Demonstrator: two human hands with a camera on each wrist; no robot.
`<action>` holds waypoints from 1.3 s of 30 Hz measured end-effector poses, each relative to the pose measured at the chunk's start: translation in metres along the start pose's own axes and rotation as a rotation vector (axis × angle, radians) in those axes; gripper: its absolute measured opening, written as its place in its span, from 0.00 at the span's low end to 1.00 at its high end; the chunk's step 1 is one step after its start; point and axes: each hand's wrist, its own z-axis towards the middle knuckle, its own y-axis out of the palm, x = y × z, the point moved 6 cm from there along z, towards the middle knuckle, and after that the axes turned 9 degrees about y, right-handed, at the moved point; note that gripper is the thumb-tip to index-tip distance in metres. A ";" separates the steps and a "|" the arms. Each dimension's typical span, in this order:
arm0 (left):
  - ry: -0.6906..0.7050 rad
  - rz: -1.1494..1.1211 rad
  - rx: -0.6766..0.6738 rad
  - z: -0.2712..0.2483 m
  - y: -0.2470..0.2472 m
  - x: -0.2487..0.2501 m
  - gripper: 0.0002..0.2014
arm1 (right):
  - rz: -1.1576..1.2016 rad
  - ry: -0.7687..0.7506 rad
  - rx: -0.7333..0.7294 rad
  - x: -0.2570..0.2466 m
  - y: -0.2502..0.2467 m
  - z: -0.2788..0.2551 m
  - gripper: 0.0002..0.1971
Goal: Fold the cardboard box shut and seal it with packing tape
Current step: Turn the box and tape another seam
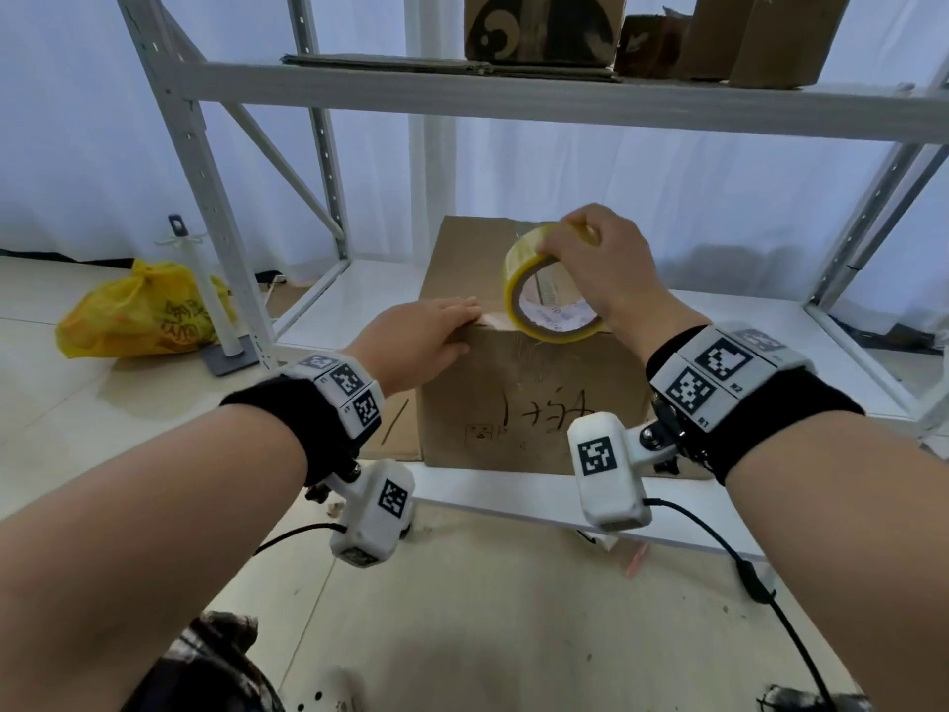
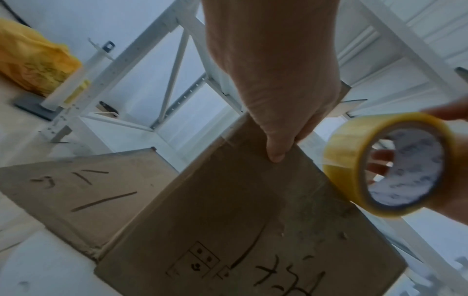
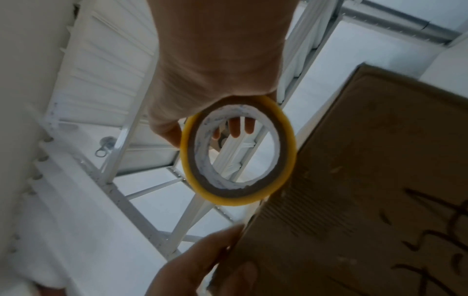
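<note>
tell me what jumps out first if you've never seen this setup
The yellow tape roll, gripped by the right hand over the top front edge of the cardboard box on the low white shelf. The left hand lies flat on the box's near left corner. A yellow plastic bag sits on the floor at left.

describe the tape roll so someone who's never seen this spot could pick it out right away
Start at the white metal shelving rack; on its lowest shelf stands a closed brown cardboard box with black handwriting on its front. At the box's near top edge the right hand grips a yellowish clear packing tape roll. It is the only ring-shaped thing there, see-through yellow with a white-lined core.
</note>
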 end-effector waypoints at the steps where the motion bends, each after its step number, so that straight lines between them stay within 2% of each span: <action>1: 0.009 0.039 0.005 0.002 0.001 0.001 0.24 | -0.022 -0.007 0.006 -0.004 0.002 0.001 0.20; 4: 0.008 0.078 0.025 0.004 0.006 0.001 0.25 | -0.112 -0.019 0.030 -0.013 0.007 -0.001 0.21; 8: 0.011 -0.013 0.114 -0.003 0.008 0.004 0.21 | -0.322 -0.074 0.093 -0.017 0.010 -0.006 0.29; 10: 0.012 -0.069 0.166 -0.006 0.004 0.007 0.18 | -0.279 -0.053 0.104 -0.012 0.005 -0.008 0.28; 12: -0.009 -0.092 0.171 -0.008 0.003 0.009 0.18 | -0.174 -0.001 0.119 -0.004 -0.002 -0.008 0.23; 14: -0.024 -0.100 0.159 -0.008 0.004 0.009 0.18 | -0.122 0.026 0.139 0.000 -0.007 -0.010 0.21; 21: 0.010 -0.221 0.188 -0.009 0.001 0.005 0.16 | -0.220 -0.027 0.163 -0.011 -0.015 -0.017 0.27; 28: -0.014 -0.168 0.140 -0.005 0.001 0.014 0.16 | -0.390 -0.044 0.110 -0.010 -0.014 -0.020 0.31; 32: -0.061 -0.114 0.147 0.003 -0.001 0.024 0.13 | -0.386 -0.040 0.115 -0.009 -0.014 -0.019 0.31; 36: -0.070 -0.098 0.170 0.005 0.000 0.026 0.18 | -0.386 -0.040 0.124 -0.009 -0.014 -0.019 0.29; 39: -0.074 -0.120 0.197 0.003 0.001 0.023 0.17 | -0.329 -0.023 0.143 -0.014 -0.019 -0.020 0.29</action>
